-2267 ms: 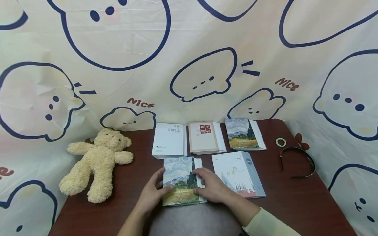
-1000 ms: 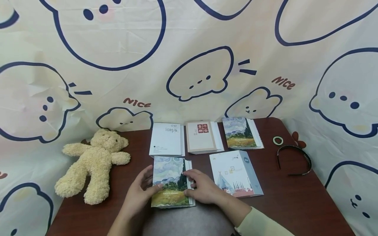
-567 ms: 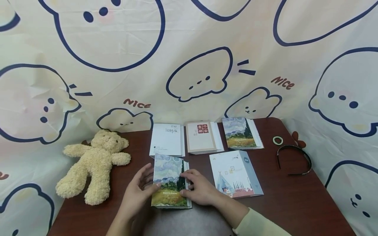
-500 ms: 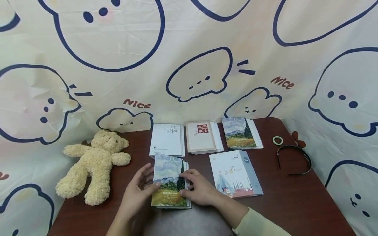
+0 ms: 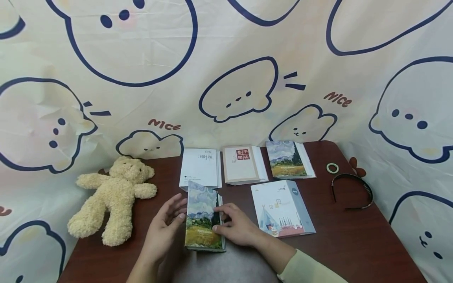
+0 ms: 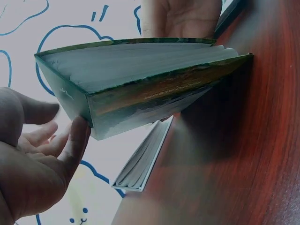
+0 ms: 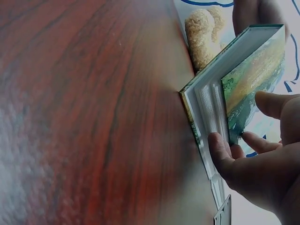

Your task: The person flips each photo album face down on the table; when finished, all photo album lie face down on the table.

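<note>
A photo album point(image 5: 202, 222) with a painted landscape cover stands tilted at the front of the table, its spine side raised. My right hand point(image 5: 238, 228) holds the album's page-edge side, thumb on the cover and fingers at the cover's edge and the pages. At the spine is my left hand point(image 5: 161, 232), fingers loosely bent. In the left wrist view, one fingertip point(image 6: 79, 126) meets the spine's edge while the thumb stands off it. The right wrist view shows the cover point(image 7: 253, 79) lifted apart from the white pages point(image 7: 210, 110).
Behind lie a white album point(image 5: 198, 167), a beige album point(image 5: 240, 165) and another landscape album point(image 5: 286, 159). A white and blue album point(image 5: 279, 210) is right of my right hand. Further out are a teddy bear point(image 5: 115, 200), a green ring point(image 5: 332, 168) and a black headband point(image 5: 369, 192).
The held album has turned up on the spine side, so its cover looks narrower. My left thumb has come off the cover. My right hand has shifted slightly left with the album.
</note>
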